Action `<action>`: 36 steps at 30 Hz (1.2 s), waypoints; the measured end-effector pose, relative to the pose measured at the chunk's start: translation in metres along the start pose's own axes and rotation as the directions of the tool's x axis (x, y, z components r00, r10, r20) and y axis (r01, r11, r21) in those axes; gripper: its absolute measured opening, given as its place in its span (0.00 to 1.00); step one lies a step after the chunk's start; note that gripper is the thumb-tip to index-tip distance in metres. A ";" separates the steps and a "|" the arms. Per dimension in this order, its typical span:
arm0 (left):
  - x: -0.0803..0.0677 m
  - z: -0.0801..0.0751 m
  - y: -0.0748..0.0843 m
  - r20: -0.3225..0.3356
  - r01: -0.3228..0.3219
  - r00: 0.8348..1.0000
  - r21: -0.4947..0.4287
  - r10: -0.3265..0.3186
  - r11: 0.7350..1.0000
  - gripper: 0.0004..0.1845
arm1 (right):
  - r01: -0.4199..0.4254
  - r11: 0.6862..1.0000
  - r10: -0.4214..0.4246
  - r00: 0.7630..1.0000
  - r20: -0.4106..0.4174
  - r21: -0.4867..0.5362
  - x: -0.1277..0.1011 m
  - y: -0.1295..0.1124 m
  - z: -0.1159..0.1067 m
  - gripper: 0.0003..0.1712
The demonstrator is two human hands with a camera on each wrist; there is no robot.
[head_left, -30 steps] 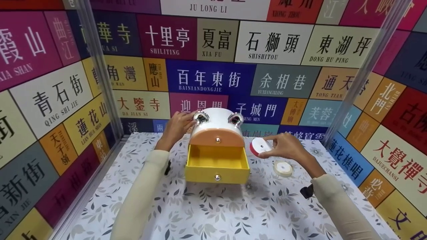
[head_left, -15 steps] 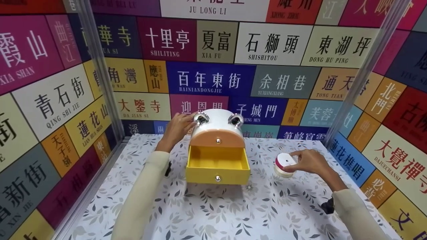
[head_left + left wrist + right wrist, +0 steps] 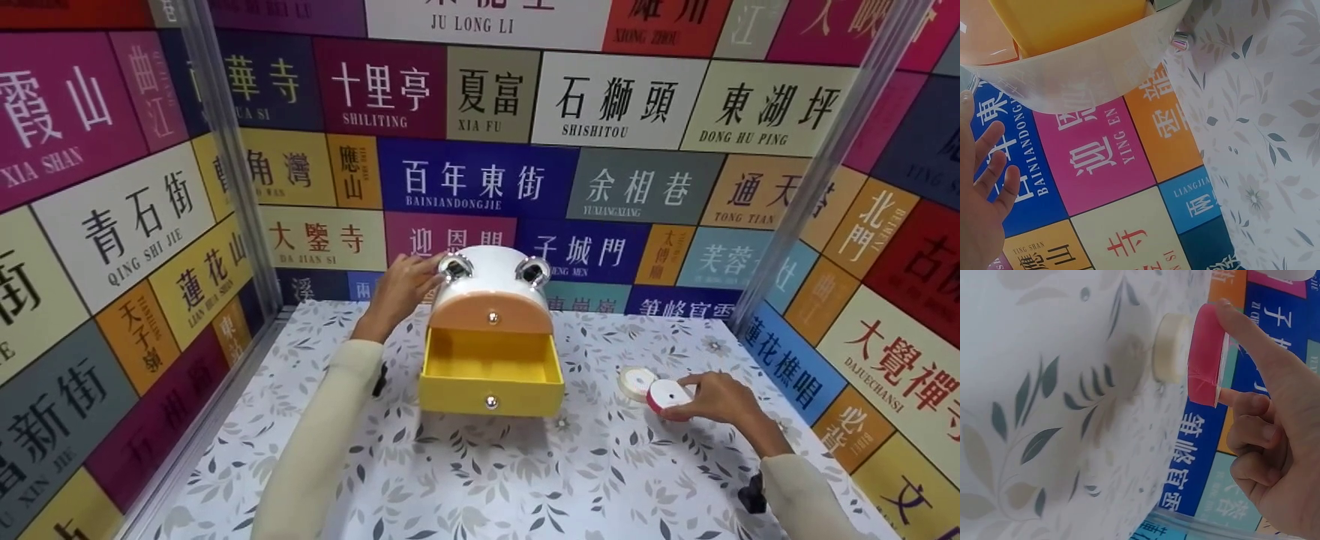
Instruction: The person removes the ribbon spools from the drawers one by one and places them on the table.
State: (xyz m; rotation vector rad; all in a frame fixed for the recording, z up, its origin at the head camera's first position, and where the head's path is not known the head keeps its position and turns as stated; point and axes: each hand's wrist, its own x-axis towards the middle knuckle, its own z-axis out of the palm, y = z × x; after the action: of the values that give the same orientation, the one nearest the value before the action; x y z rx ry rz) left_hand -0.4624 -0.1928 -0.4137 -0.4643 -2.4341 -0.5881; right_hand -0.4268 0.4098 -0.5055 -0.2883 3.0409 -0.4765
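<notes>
Left hand [image 3: 401, 289] flat against the white box [image 3: 491, 281] near the back edge of the bench [image 3: 480, 480], fingers straight, steadying it with the yellow drawer [image 3: 491, 375] pulled out. Right hand [image 3: 716, 401] pinching the red spool [image 3: 666, 395] toward the right edge, touching the cream spool [image 3: 636, 381]. Left wrist: straight fingers, nothing gripped. Right wrist: forefinger and thumb on the red spool's rim. Best to keep the pinch on the rim, lift clear of the cream spool, keep the box braced.

Around me stand three walls [image 3: 480, 172] covered in coloured panels bearing Chinese street names with Latin spellings beneath. Metal posts [image 3: 225, 150] mark the back corners. My table [image 3: 525, 480] wears a white cloth printed with grey leaves.
</notes>
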 end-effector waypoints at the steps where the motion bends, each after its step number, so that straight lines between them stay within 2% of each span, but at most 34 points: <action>1: 0.000 0.000 0.000 -0.001 -0.001 1.000 0.001 0.001 1.000 0.26 | -0.004 1.000 0.004 1.000 0.001 0.005 -0.001 0.003 0.002 0.58; 12: 0.001 0.000 0.000 -0.012 -0.027 1.000 0.027 0.027 0.999 0.26 | -0.031 0.999 0.031 0.999 0.012 -0.014 -0.004 0.026 0.020 0.58; 18: -0.002 -0.002 0.000 -0.027 -0.008 1.000 0.034 0.009 0.999 0.26 | -0.053 0.999 0.053 0.998 0.037 0.002 -0.001 0.028 0.031 0.59; 23: -0.001 -0.001 0.002 -0.017 -0.023 1.000 0.014 0.024 1.000 0.27 | -0.088 0.996 0.088 0.994 0.067 -0.001 -0.004 0.029 0.031 0.60; 29: -0.002 -0.001 0.002 -0.023 -0.011 1.000 0.019 0.012 1.000 0.26 | -0.087 0.996 0.086 0.992 0.090 -0.001 -0.006 0.024 0.025 0.61; 32: -0.001 -0.001 0.002 -0.018 -0.004 1.000 0.014 0.004 1.000 0.27 | -0.062 0.998 0.062 0.996 0.057 -0.005 -0.004 0.018 0.022 0.61; 36: -0.001 -0.002 0.002 -0.013 -0.002 1.000 0.012 0.002 1.000 0.27 | 0.018 1.000 -0.019 0.998 -0.065 -0.009 0.001 0.003 0.014 0.54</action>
State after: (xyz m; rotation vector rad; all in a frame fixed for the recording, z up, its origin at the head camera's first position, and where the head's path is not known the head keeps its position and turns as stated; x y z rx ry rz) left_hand -0.4599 -0.1924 -0.4125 -0.4565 -2.4229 -0.5733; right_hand -0.4270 0.4081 -0.5202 -0.3073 3.1066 -0.4836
